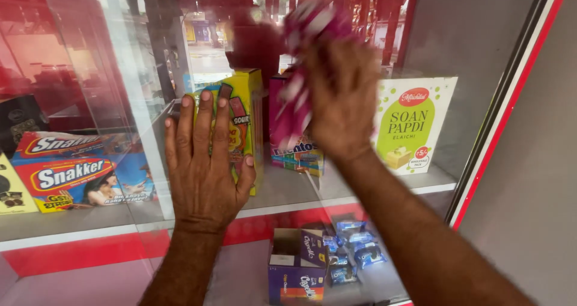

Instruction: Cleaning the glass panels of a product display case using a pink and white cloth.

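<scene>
Head view. Glass-fronted display case with white shelves edged in red.

Left hand (204, 162): fingers straight and spread, palm flat against the glass pane (138, 89). It grasps nothing. Directly behind it, on the upper shelf (288, 189), stands a yellow box (245, 110), upright, partly covered by the fingers.

Right hand (341, 98): raised higher, to the right of the left hand, fingers clenched around a pink-and-white cloth (303, 71). The cloth is bunched, spills out above and below the fist, and is motion-blurred. It sits at the glass in front of a pink box (294, 153); whether it touches the pane I cannot tell.

Upper shelf, left to right: a flat red-and-blue carton (78, 171) lying well left of the left hand, the yellow box, the pink box just beside it, then a white-and-green box (412, 125) upright at the right end.

Lower shelf: an open purple box (297, 267) below the right forearm, with small blue packets (354, 249) lying loose just to its right, some touching it.

Case frame (505, 101) on the right runs diagonally, black with a red stripe.
</scene>
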